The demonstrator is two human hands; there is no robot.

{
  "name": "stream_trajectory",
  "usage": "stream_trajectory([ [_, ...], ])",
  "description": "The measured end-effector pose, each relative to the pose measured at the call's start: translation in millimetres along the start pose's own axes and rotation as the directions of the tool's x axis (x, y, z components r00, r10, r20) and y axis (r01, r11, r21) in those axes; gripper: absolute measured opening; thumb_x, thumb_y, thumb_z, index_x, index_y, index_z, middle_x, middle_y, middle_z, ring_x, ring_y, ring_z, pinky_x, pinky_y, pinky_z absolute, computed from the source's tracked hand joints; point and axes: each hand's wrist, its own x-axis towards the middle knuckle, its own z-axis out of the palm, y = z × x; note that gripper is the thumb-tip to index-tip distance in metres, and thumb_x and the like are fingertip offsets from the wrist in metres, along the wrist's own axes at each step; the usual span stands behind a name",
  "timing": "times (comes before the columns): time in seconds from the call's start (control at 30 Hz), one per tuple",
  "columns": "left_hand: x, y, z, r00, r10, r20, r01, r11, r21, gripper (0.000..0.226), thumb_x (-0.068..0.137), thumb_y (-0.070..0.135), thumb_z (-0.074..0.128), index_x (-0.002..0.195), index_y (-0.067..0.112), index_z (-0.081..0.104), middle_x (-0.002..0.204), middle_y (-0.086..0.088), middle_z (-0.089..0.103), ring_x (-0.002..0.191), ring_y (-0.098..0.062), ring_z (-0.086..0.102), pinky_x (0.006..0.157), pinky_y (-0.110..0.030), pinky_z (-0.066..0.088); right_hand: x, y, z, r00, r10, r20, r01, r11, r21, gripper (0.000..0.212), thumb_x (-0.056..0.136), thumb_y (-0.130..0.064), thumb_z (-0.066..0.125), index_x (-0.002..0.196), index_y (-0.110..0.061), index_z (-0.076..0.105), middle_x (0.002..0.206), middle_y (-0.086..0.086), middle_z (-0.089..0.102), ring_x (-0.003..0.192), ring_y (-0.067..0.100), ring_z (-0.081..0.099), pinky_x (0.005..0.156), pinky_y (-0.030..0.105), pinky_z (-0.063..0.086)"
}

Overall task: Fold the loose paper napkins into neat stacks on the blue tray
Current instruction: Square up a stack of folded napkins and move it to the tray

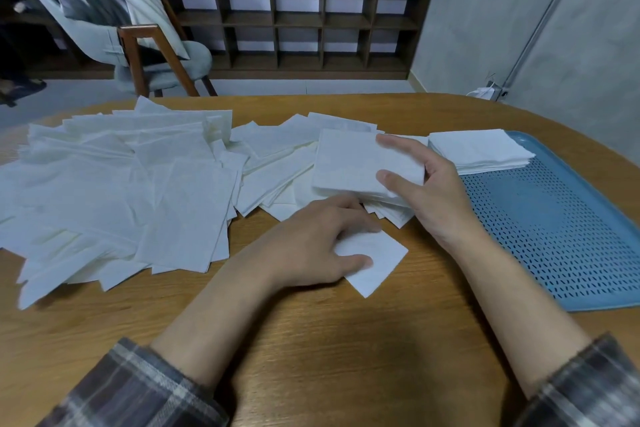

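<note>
A wide heap of loose white paper napkins (117, 184) covers the left half of the wooden table. My left hand (318, 243) lies on a small folded napkin (379, 262) near the table's middle, thumb and fingers curled on its edge. My right hand (426, 191) grips a thick bundle of folded napkins (349, 166), lifted slightly, between thumb and fingers. The blue perforated tray (554, 236) lies at the right. One neat stack of folded napkins (481, 151) sits at the tray's far left corner.
More folded napkins (277, 149) lie scattered behind the bundle. A wooden chair draped with cloth (152, 55) and a dark cubby shelf (298, 21) stand beyond the table. The table's near part (346, 357) is bare wood.
</note>
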Motion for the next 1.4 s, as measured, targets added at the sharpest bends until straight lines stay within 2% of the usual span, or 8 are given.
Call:
stream_trajectory([
  [0.17,-1,2,-3,0.999,-0.011,-0.040,0.013,0.999,0.052,0.036,0.089,0.050,0.078,0.121,0.036,0.072,0.106,0.021,0.055,0.099,0.003,0.046,0.080,-0.019,0.038,1,0,2,1.000,0.018,-0.006,-0.018,0.997,0.070,0.036,0.101,-0.007,0.067,0.129,-0.028,0.073,0.125,-0.035,0.068,0.126,-0.016,0.054,0.104,0.006,0.039],
  [0.37,-1,3,-6,0.975,0.020,-0.220,-0.047,0.992,-0.118,0.019,0.085,0.041,0.086,0.084,0.025,0.076,0.107,0.017,0.065,0.107,-0.004,0.059,0.091,-0.028,0.046,2,0,3,0.999,0.046,0.002,-0.045,0.988,0.147,0.022,0.106,-0.021,0.061,0.121,-0.026,0.077,0.126,-0.021,0.073,0.127,-0.008,0.057,0.104,0.014,0.040],
  [0.53,-5,14,-14,0.929,-0.058,-0.365,-0.046,0.961,-0.271,0.048,0.086,0.050,0.083,0.071,0.011,0.061,0.067,-0.005,0.052,0.063,-0.013,0.047,0.060,-0.026,0.032,-1,-3,1,0.999,0.021,0.051,-0.029,0.983,0.180,0.037,0.100,-0.049,0.054,0.108,-0.022,0.079,0.123,-0.009,0.075,0.127,0.010,0.062,0.113,0.040,0.039],
  [0.63,-6,15,-18,0.903,-0.141,-0.407,0.014,0.954,-0.299,0.052,0.085,0.054,0.082,0.072,0.007,0.064,0.065,-0.008,0.055,0.065,-0.022,0.050,0.056,-0.028,0.029,-4,-7,3,0.987,0.012,0.162,-0.051,0.970,0.236,0.041,0.092,-0.062,0.062,0.100,-0.026,0.079,0.116,-0.007,0.076,0.118,0.019,0.067,0.102,0.042,0.047],
  [0.77,-4,13,-18,0.887,-0.191,-0.421,0.064,0.952,-0.299,0.042,0.082,0.056,0.084,0.079,0.015,0.073,0.071,-0.001,0.066,0.074,-0.017,0.058,0.059,-0.026,0.036,-7,-5,8,0.981,-0.016,0.193,-0.003,0.995,0.096,0.017,0.092,-0.034,0.079,0.095,-0.017,0.077,0.097,-0.014,0.076,0.096,0.002,0.068,0.087,0.019,0.046],
  [0.87,-4,8,-18,0.862,-0.243,-0.444,0.097,0.941,-0.325,0.026,0.082,0.048,0.086,0.095,0.031,0.072,0.088,0.011,0.070,0.087,-0.005,0.062,0.068,-0.018,0.044,-4,-2,6,0.996,0.067,0.055,-0.074,0.986,0.151,0.018,0.092,-0.035,0.080,0.100,-0.019,0.076,0.104,-0.008,0.077,0.099,0.010,0.070,0.088,0.028,0.051],
  [1.03,-6,0,-32,0.736,-0.374,-0.565,-0.040,0.809,-0.587,0.045,0.086,0.024,0.088,0.123,0.035,0.064,0.121,0.016,0.069,0.098,-0.001,0.068,0.069,-0.020,0.056,0,-4,-2,0.981,0.188,0.051,-0.194,0.912,0.361,0.013,0.089,-0.034,0.079,0.099,-0.026,0.078,0.109,0.002,0.078,0.100,0.020,0.072,0.093,0.046,0.053],
  [1.4,2,-7,-19,0.757,-0.375,-0.536,-0.032,0.797,-0.603,0.009,0.090,0.021,0.083,0.096,0.028,0.084,0.102,0.023,0.078,0.094,0.000,0.071,0.074,-0.020,0.054,-3,-11,7,0.959,0.201,0.199,-0.273,0.838,0.472,0.042,0.085,-0.021,0.072,0.127,-0.020,0.069,0.118,-0.003,0.077,0.108,0.013,0.072,0.080,0.024,0.058],
])
